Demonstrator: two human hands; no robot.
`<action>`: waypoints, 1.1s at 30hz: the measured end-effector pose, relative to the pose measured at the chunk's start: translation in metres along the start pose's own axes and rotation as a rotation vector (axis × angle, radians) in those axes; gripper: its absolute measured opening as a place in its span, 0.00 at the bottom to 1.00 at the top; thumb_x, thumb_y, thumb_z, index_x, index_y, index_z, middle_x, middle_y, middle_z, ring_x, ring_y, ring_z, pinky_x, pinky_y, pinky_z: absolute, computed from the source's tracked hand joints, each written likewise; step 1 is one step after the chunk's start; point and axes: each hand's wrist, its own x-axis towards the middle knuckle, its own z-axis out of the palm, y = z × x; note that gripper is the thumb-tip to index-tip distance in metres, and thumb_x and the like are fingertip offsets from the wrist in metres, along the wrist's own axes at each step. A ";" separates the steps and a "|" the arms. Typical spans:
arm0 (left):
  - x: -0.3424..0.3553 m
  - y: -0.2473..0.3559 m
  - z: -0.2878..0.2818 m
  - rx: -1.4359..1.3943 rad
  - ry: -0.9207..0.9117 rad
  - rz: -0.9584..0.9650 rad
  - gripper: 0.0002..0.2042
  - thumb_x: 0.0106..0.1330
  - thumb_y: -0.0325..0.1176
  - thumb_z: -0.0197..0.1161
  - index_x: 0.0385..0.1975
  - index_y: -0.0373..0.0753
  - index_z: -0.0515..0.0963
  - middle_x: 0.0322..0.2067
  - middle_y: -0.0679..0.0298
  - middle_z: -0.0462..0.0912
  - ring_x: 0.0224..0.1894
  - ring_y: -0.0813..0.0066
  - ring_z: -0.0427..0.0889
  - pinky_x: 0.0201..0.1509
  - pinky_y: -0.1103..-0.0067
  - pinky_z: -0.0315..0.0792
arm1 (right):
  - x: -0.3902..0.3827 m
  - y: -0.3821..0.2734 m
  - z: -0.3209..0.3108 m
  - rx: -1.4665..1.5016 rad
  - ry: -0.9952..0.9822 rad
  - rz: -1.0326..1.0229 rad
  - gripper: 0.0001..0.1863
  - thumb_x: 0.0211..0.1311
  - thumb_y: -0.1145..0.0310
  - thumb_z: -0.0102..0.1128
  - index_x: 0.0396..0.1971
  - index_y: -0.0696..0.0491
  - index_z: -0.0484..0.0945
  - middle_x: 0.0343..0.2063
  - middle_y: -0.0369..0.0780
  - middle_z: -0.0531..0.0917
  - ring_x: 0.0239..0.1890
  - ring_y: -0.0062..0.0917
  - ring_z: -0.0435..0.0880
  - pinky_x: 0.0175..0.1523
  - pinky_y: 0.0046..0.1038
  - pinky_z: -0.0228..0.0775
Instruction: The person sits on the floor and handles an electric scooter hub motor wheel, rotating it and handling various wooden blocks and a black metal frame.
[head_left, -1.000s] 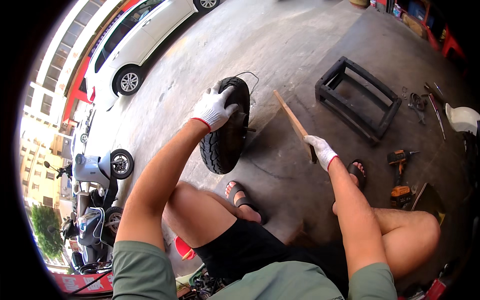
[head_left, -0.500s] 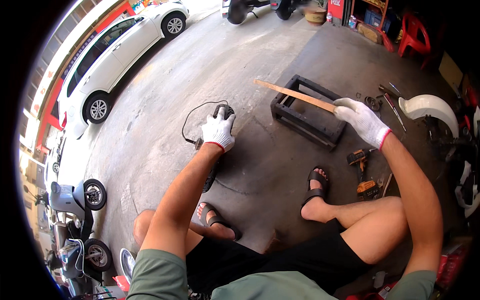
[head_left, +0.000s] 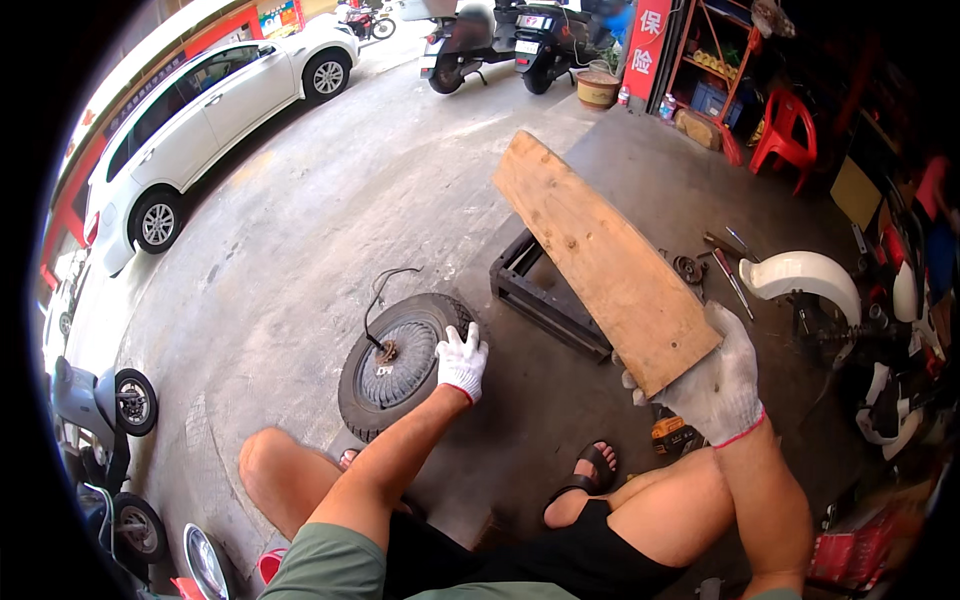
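My gloved left hand [head_left: 460, 360] rests on the right side of a black-tyred wheel [head_left: 358, 400], its fingers apart; a cable rises from the hub. The wheel lies nearly flat on the concrete floor. In my gloved right hand [head_left: 720, 385] is the near end of a wide wooden board [head_left: 590, 250], raised and angled toward the upper left, with the fingers closed round it. The board partly hides a black metal frame [head_left: 545, 315]. A cordless drill [head_left: 670, 435] shows below the board, near my right foot.
A white fender [head_left: 800, 280], long tools [head_left: 732, 282] and loose parts lie at the right. A red chair [head_left: 785, 140] and shelving [head_left: 720, 60] stand behind them. Scooters [head_left: 455, 55], a planter [head_left: 597, 92] and a white car [head_left: 225, 110] are at the back; more scooters [head_left: 100, 410] are at the left.
The wheel has gone from upright to nearly flat, with my left hand following it down. My right hand has raised and turned the board, so its broad face now faces me.
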 end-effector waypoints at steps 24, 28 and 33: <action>0.089 -0.016 -0.017 -0.560 -0.261 0.675 0.29 0.46 0.34 0.69 0.53 0.37 0.77 0.54 0.48 0.76 0.65 0.44 0.65 0.72 0.37 0.44 | 0.168 0.045 -0.046 -0.255 0.243 0.061 0.26 0.77 0.54 0.46 0.66 0.54 0.67 0.27 0.27 0.69 0.27 0.09 0.63 0.29 0.16 0.59; 0.089 -0.026 -0.044 -0.553 -0.297 0.572 0.22 0.52 0.33 0.65 0.50 0.36 0.78 0.53 0.48 0.76 0.64 0.43 0.66 0.71 0.46 0.53 | 0.161 0.047 -0.044 -0.342 0.313 0.206 0.30 0.74 0.54 0.51 0.68 0.58 0.64 0.48 0.42 0.81 0.52 0.25 0.77 0.59 0.29 0.67; 0.056 -0.093 -0.144 -0.635 -0.593 0.340 0.13 0.63 0.31 0.62 0.46 0.36 0.78 0.46 0.51 0.79 0.54 0.50 0.75 0.61 0.61 0.68 | 0.109 0.054 -0.035 -0.437 0.539 -0.007 0.23 0.71 0.59 0.56 0.59 0.56 0.73 0.37 0.38 0.83 0.42 0.20 0.79 0.51 0.28 0.72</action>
